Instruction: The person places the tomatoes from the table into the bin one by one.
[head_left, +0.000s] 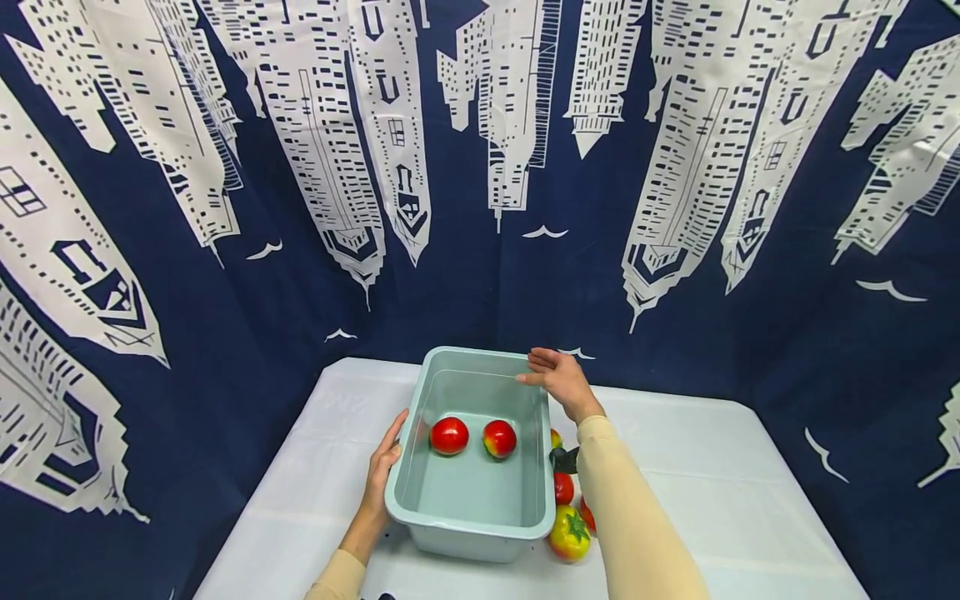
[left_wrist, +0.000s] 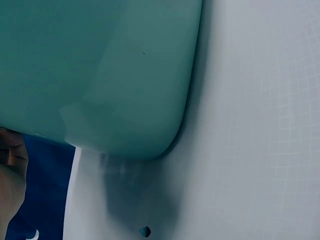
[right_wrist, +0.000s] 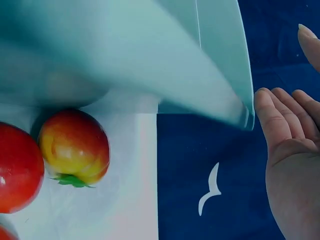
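A pale grey-green plastic bin (head_left: pixel 480 498) stands on the white table with two glossy red, tomato-like fruits inside, a left one (head_left: pixel 448 436) and a right one (head_left: pixel 499 438) tinged with yellow. Against the bin's left outer wall lies my left hand (head_left: pixel 384 467), its fingers extended along the side just below the rim. My right hand (head_left: pixel 564 385) is at the far right corner of the bin, fingers straight and thumb spread apart, with nothing between them. In the right wrist view its fingertips (right_wrist: pixel 263 93) come right up to the bin's corner.
Beside the bin's right wall, partly under my right forearm, several more fruits lie on the table (head_left: pixel 697 467); one is a yellow-red fruit (head_left: pixel 570 533) with a green calyx. A navy cloth (head_left: pixel 510 292) printed with white buildings hangs behind the table's far edge.
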